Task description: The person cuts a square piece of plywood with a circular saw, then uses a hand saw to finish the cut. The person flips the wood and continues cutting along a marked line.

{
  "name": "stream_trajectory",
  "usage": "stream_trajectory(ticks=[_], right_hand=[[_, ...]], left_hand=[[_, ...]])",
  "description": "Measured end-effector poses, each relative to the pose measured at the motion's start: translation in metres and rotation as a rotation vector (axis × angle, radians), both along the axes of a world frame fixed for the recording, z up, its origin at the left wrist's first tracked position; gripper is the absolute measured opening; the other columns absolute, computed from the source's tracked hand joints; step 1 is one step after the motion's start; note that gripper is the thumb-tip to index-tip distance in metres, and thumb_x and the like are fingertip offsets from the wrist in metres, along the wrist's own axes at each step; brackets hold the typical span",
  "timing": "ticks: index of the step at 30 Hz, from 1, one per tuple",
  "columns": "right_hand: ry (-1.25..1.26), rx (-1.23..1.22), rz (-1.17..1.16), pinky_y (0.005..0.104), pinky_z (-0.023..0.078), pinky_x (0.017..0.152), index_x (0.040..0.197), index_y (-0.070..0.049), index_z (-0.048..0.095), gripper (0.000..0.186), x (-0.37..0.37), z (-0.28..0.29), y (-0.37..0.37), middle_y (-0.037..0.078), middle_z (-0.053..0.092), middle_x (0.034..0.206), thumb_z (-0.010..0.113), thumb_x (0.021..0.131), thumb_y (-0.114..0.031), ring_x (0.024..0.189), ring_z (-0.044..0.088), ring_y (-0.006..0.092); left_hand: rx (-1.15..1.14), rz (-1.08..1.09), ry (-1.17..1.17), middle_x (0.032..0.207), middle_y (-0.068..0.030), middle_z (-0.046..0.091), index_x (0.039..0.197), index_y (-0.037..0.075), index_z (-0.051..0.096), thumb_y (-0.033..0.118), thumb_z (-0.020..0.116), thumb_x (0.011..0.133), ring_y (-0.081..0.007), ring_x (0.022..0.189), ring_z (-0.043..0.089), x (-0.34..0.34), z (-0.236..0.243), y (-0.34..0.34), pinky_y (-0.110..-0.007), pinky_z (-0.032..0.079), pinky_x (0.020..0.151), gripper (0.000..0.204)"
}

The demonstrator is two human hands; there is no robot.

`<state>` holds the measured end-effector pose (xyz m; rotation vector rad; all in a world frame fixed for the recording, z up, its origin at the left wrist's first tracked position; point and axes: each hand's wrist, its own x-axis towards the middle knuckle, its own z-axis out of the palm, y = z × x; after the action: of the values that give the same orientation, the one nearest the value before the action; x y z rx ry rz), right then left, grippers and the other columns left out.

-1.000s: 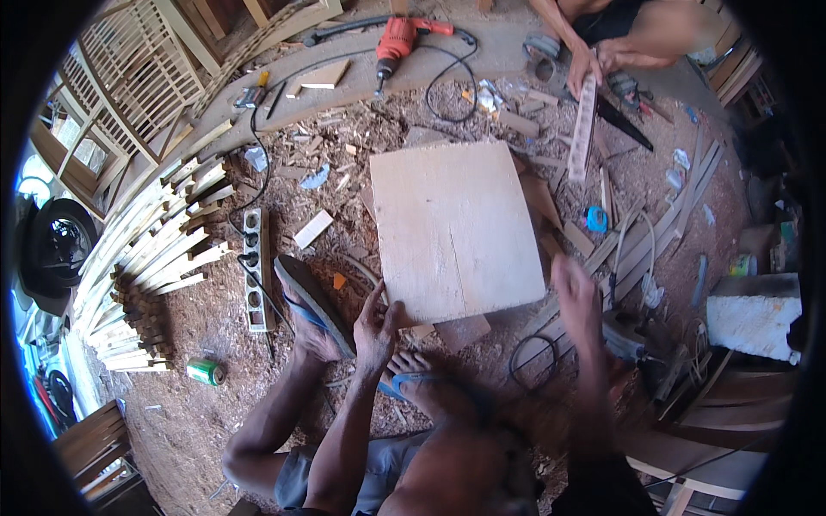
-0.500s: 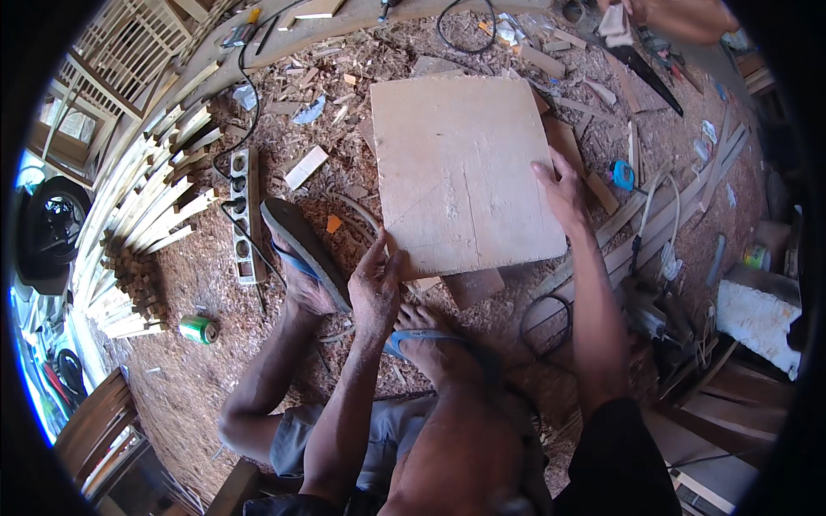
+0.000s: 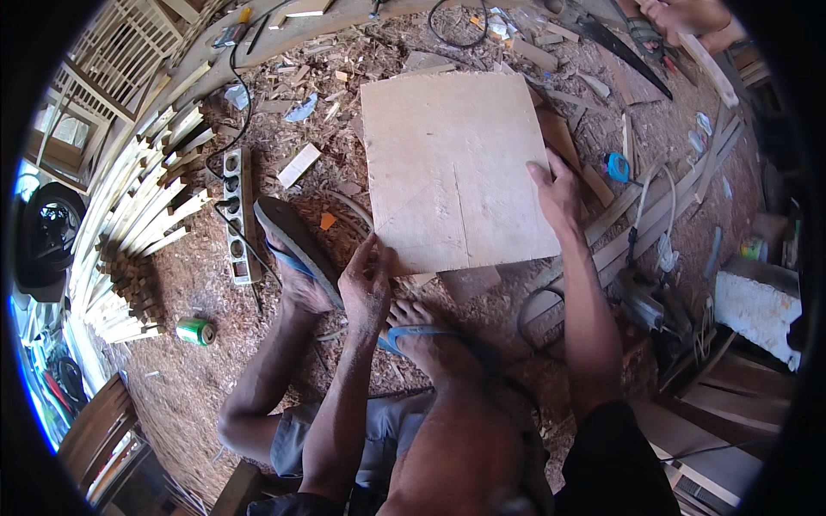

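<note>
A square, pale plywood board [image 3: 430, 163] with a rough lower edge and a dark crack line is held over the shavings in front of my feet. My left hand [image 3: 367, 279] pinches its lower-left corner, the index finger along the edge. On the right edge, my right hand [image 3: 559, 193] grips it with the thumb on top; the other fingers are hidden beneath. Brown wood pieces [image 3: 559, 138] lie partly under its right side. Below the board are my feet in blue-strapped sandals [image 3: 297, 249].
Left are a power strip [image 3: 238, 215], a green can [image 3: 196, 331] and stacked wooden strips [image 3: 138, 249]. To the right lie a blue tape measure [image 3: 618, 168], a power tool [image 3: 645, 305] and long planks [image 3: 602, 258]. A co-worker's hand [image 3: 688, 15] holds a wooden strip [image 3: 710, 69] near a saw [image 3: 624, 53].
The board stays in both my hands, shifting slightly left with the whole view. At the far right, a wooden strip has come into sight at the co-worker's hand.
</note>
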<state>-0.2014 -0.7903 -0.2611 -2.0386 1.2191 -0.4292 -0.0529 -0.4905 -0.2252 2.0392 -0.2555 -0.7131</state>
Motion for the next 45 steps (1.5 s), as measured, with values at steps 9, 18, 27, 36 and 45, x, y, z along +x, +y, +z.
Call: stream_trajectory(ticks=[9,18,27,36,45], right_hand=[[-0.275,0.324,-0.032,0.031,0.048,0.094,0.135,0.006,0.051,0.05,-0.007,0.002,0.0,0.015,0.066,0.12,0.066,0.091,-0.012,0.106,0.063,0.02],[-0.275,0.359,-0.107,0.0295,0.046,0.1,0.14,0.007,0.046,0.058,-0.005,0.006,0.004,0.018,0.061,0.131,0.068,0.09,-0.011,0.114,0.061,0.0194],[-0.238,0.365,-0.105,0.0295,0.045,0.1,0.14,0.008,0.045,0.059,-0.008,0.001,0.008,0.018,0.061,0.131,0.069,0.091,-0.013,0.114,0.06,0.0195],[-0.286,0.441,-0.082,0.0285,0.044,0.101,0.144,0.005,0.042,0.06,-0.007,0.002,0.003,0.016,0.06,0.134,0.067,0.092,-0.012,0.115,0.059,0.0179],[-0.317,0.437,-0.105,0.0288,0.045,0.097,0.141,0.004,0.046,0.056,-0.006,0.005,0.006,0.013,0.063,0.128,0.067,0.092,-0.015,0.109,0.06,0.0157]], left_hand=[[0.03,-0.003,-0.066,0.084,-0.0107,0.067,0.135,0.001,0.057,0.019,0.062,0.095,-0.0106,0.072,0.059,0.001,-0.005,-0.002,-0.029,0.05,0.067,0.044],[-0.01,-0.016,-0.039,0.09,-0.0116,0.067,0.135,0.0,0.056,0.015,0.06,0.095,-0.0124,0.078,0.061,0.0,0.001,0.001,-0.029,0.05,0.071,0.042],[-0.057,0.032,-0.014,0.095,-0.0129,0.068,0.134,-0.002,0.056,0.015,0.06,0.096,-0.015,0.088,0.062,0.001,-0.001,0.002,-0.03,0.05,0.081,0.041],[-0.055,0.018,-0.039,0.081,-0.0063,0.061,0.132,-0.001,0.058,0.015,0.059,0.096,-0.0113,0.076,0.056,0.001,0.001,-0.001,-0.028,0.048,0.073,0.04],[-0.051,0.038,-0.007,0.082,-0.0065,0.062,0.132,-0.001,0.058,0.016,0.061,0.095,-0.0101,0.075,0.055,0.002,-0.005,0.002,-0.027,0.048,0.069,0.041]])
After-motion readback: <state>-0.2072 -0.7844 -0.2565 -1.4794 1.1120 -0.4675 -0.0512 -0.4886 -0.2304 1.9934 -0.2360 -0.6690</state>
